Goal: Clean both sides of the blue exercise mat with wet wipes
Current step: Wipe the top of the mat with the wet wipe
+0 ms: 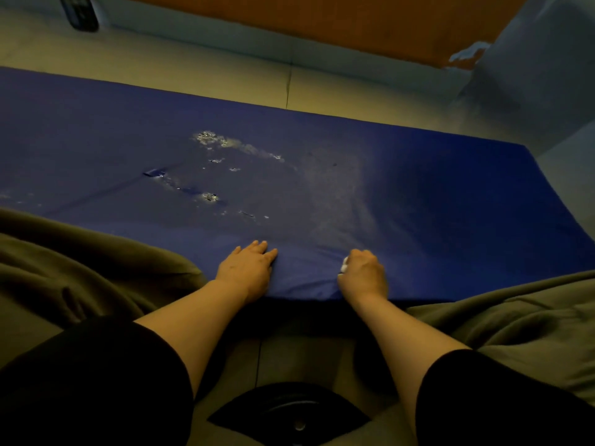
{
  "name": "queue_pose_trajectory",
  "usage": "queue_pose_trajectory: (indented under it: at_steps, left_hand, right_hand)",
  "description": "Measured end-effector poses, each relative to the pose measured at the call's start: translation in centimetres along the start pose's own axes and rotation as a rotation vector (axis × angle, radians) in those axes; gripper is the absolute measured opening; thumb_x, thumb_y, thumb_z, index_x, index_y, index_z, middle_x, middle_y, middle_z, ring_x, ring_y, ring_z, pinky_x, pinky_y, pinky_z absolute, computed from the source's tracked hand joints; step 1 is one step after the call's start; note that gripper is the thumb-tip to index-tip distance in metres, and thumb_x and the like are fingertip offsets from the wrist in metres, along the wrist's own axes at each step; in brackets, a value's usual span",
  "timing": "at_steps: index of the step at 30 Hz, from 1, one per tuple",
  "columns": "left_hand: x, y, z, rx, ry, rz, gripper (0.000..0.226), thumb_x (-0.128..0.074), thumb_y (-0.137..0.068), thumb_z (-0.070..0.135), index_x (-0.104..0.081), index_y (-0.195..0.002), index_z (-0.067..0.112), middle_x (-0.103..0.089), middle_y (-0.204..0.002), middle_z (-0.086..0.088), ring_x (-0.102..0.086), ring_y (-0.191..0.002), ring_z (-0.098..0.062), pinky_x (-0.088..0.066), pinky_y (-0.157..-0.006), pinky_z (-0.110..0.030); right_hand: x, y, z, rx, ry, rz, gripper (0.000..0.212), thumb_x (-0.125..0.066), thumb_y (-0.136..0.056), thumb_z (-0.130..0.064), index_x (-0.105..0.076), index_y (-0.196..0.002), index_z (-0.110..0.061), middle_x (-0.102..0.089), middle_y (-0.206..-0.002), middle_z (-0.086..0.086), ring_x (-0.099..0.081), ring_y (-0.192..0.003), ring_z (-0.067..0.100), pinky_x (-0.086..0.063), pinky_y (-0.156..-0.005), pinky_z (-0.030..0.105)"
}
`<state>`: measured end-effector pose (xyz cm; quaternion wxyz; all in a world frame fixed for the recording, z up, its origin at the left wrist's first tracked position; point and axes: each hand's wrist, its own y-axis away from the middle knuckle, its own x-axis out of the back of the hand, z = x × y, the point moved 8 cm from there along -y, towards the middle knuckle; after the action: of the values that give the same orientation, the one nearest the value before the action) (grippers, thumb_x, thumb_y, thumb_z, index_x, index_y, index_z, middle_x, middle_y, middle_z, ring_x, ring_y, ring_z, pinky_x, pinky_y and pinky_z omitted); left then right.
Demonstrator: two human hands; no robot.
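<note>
Black sleeves, then two bare forearms, reach fwd from a person kneeling or sitting on the floor, w/ a dark round object (289, 413) low between the arms. Olive-grey blanket (80, 268) is bunched on both sides of the arms.

Left hand (248, 268) lies flat on the near edge of the blue exercise mat (450, 204), fingers (260, 247) straight and close together, pressing the mat down, holding nothing. Right hand (363, 273) sits just beside it on the same edge, fingers curled round a small white wad, prob. the wet wipe (344, 265); only a bit of it shows by the thumb side.

Mat lies unrolled on the floor (193, 66), running left to right across the view, one side up. Mid-mat, beyond the hands, a paler smeared patch fans out from the right hand toward the far edge; looks like damp wipe streaks, tho can't say for sure. Left of that, a cluster of pale chipped or crusty spots (222, 143) plus a small tear or flap (154, 172).

Judgement: early to mid stage. Upper side is only partly wiped, approx. the centre strip; left and right stretches look untouched, spots remain. Underside not yet showing, so the flip and the whole second side are left.

Beyond the mat: pale floor, a light skirting board, an orange-brown wall (322, 14). Dark object (80, 14) far left at the wall, can't identify.
</note>
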<state>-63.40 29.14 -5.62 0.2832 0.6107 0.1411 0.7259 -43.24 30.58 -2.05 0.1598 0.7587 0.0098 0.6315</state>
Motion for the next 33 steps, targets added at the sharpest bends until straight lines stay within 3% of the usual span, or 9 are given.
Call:
queue_pose_trajectory:
  at_steps: [2, 7, 10, 16, 18, 24, 26, 31, 33]
  left_hand:
    - [0.0, -0.2, -0.1, 0.011, 0.010, 0.017, 0.052, -0.026, -0.107, 0.026, -0.010, -0.155, 0.017, -0.005, -0.162, -0.005, -0.004, -0.149, -0.023, -0.008, -0.121, -0.042]
    - [-0.2, -0.7, 0.0, 0.044, 0.012, 0.067, 0.053, -0.032, -0.105, 0.026, -0.014, -0.155, 0.017, -0.008, -0.162, -0.005, -0.006, -0.149, -0.022, -0.009, -0.120, -0.043]
    - [-0.2, -0.7, -0.1, 0.054, 0.012, 0.080, 0.054, -0.034, -0.104, 0.026, -0.014, -0.154, 0.017, -0.008, -0.162, -0.004, -0.005, -0.149, -0.021, -0.006, -0.119, -0.045]
    - [-0.1, -0.8, -1.1, 0.084, 0.043, 0.106, 0.052, -0.027, -0.106, 0.029, -0.012, -0.155, 0.017, -0.003, -0.163, -0.004, -0.003, -0.149, -0.021, -0.002, -0.120, -0.044]
    - [-0.1, -1.0, -1.2, 0.095, 0.058, 0.119, 0.052, -0.026, -0.106, 0.029, -0.011, -0.155, 0.017, -0.003, -0.163, -0.004, -0.002, -0.149, -0.020, -0.001, -0.120, -0.044]
    - [-0.3, -1.6, -1.0, 0.125, 0.037, 0.115, 0.054, -0.030, -0.105, 0.026, -0.011, -0.155, 0.017, -0.004, -0.162, -0.005, -0.001, -0.149, -0.019, -0.001, -0.119, -0.045]
    - [-0.2, -1.7, -1.1, 0.123, 0.049, 0.106, 0.053, -0.029, -0.105, 0.025, -0.012, -0.155, 0.017, -0.004, -0.163, -0.004, -0.001, -0.149, -0.019, -0.001, -0.119, -0.044]
    - [0.2, -1.6, -1.1, 0.114, 0.094, 0.131, 0.051, -0.027, -0.106, 0.026, -0.013, -0.155, 0.016, -0.007, -0.162, -0.003, -0.003, -0.149, -0.019, 0.000, -0.119, -0.043]
    - [0.4, -1.7, -1.3, 0.119, 0.106, 0.156, 0.051, -0.027, -0.106, 0.027, -0.014, -0.154, 0.016, -0.008, -0.162, -0.003, -0.004, -0.149, -0.018, 0.000, -0.119, -0.043]
  right_hand:
    - [-0.2, 0.0, -0.8, -0.007, -0.008, -0.006, 0.019, -0.049, -0.089, -0.010, -0.056, -0.105, -0.003, -0.052, -0.116, 0.017, -0.055, -0.102, 0.036, -0.046, -0.082, 0.036]
    - [-3.1, 3.0, -10.1, 0.316, -0.168, -0.120, 0.019, -0.052, -0.087, -0.016, -0.057, -0.101, -0.004, -0.052, -0.110, 0.016, -0.055, -0.097, 0.035, -0.041, -0.075, 0.033]
    - [-3.6, 2.9, -10.8, 0.370, -0.191, -0.132, 0.017, -0.050, -0.088, -0.013, -0.059, -0.099, -0.005, -0.054, -0.107, 0.015, -0.056, -0.095, 0.034, -0.040, -0.074, 0.033]
    - [-1.4, -2.2, -2.7, 0.028, -0.119, 0.041, 0.018, -0.050, -0.088, -0.010, -0.060, -0.101, -0.003, -0.052, -0.113, 0.018, -0.055, -0.098, 0.038, -0.044, -0.080, 0.037]
    - [-1.5, -2.5, -2.9, 0.000, -0.119, 0.047, 0.016, -0.050, -0.088, -0.009, -0.058, -0.101, -0.001, -0.051, -0.113, 0.019, -0.054, -0.098, 0.039, -0.043, -0.080, 0.037]
    - [-4.5, -0.7, -10.9, 0.357, -0.192, -0.100, 0.013, -0.053, -0.087, -0.009, -0.058, -0.098, -0.003, -0.053, -0.108, 0.016, -0.055, -0.095, 0.035, -0.041, -0.076, 0.034]
    - [-4.3, -2.0, -9.2, 0.300, -0.209, -0.083, 0.016, -0.053, -0.084, -0.006, -0.061, -0.098, -0.004, -0.054, -0.107, 0.017, -0.056, -0.095, 0.036, -0.043, -0.078, 0.035]
    - [-2.2, -6.0, -2.3, -0.047, -0.138, 0.058, 0.019, -0.049, -0.088, -0.008, -0.059, -0.103, -0.001, -0.050, -0.114, 0.020, -0.054, -0.097, 0.040, -0.044, -0.083, 0.039]
    - [-2.3, -6.1, -3.7, -0.046, -0.157, 0.048, 0.018, -0.050, -0.089, -0.008, -0.056, -0.103, 0.001, -0.049, -0.115, 0.022, -0.053, -0.098, 0.041, -0.043, -0.083, 0.040]
